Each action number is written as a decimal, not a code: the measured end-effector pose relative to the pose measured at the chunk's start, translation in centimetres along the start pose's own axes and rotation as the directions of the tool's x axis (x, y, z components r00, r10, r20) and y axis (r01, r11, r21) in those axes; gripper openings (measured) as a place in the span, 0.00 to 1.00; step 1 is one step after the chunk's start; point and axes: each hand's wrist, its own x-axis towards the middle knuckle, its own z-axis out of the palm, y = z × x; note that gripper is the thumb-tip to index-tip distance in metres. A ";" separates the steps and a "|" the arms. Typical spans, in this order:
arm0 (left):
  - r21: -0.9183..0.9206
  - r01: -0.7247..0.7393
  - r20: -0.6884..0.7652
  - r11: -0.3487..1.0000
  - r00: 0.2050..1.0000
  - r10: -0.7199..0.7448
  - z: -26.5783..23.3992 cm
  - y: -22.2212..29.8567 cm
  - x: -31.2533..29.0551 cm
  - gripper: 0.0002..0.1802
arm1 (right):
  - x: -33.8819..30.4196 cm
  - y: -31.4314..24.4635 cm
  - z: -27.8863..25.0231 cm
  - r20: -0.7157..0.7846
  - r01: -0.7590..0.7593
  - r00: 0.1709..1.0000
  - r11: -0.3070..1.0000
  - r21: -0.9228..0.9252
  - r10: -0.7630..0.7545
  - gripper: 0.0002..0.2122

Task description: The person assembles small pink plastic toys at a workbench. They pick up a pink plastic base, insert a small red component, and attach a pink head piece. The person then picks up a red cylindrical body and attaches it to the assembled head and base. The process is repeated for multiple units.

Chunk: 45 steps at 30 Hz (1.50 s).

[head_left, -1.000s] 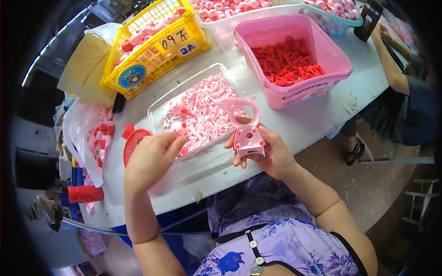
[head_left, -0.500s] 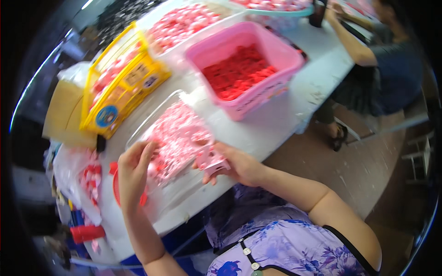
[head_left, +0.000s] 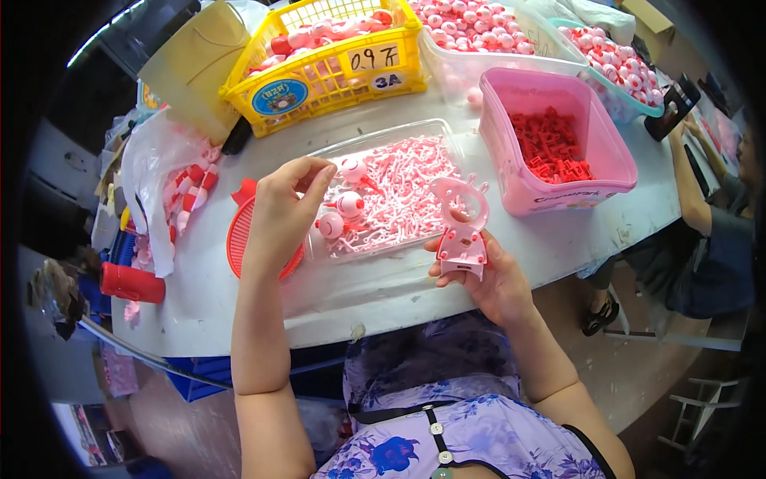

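Observation:
My right hand [head_left: 508, 289] grips a pink plastic part [head_left: 463, 249], which has a ring-shaped top and a body with small red studs. The ring points away from me, just beyond the tray's right edge. My left hand [head_left: 281, 209] hovers by the left side of a clear plastic tray [head_left: 315, 257], its thumb and forefinger pinched together. Whatever may be between those fingertips is too small to make out. Small pink pieces [head_left: 407, 180] fill the tray. Several pink-and-white balls, one a ball with red bits [head_left: 350, 204], rest on its left side, near my left hand.
A red round sieve [head_left: 239, 239] lies under my left forearm. Farther back stand a yellow basket [head_left: 323, 84], a pink tub [head_left: 558, 188] of red parts and a clear bin [head_left: 550, 49] of balls. A red cylinder [head_left: 132, 283] lies at left. Another person [head_left: 714, 231] sits at right.
The view has swung, and the table now lies straighter before me. The pink part in my right hand now stands with its ring raised. My left hand's fingertips have closed together.

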 end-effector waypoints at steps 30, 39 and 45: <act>0.336 0.347 0.290 0.875 0.846 -0.447 -8.3 -5.6 -2.0 0.07 | 0.4 -0.4 0.9 0.078 -0.052 0.995 0.981 -0.188 0.067 0.29; 0.508 0.396 0.191 0.765 0.814 -0.548 -7.8 -5.5 -2.6 0.08 | 0.6 -0.1 1.1 0.018 -0.058 0.998 0.980 -0.188 0.062 0.32; 0.547 0.404 0.212 0.734 0.781 -0.588 -7.0 -6.0 -2.1 0.10 | 0.1 -0.8 0.6 0.095 -0.061 0.993 0.989 -0.134 0.074 0.26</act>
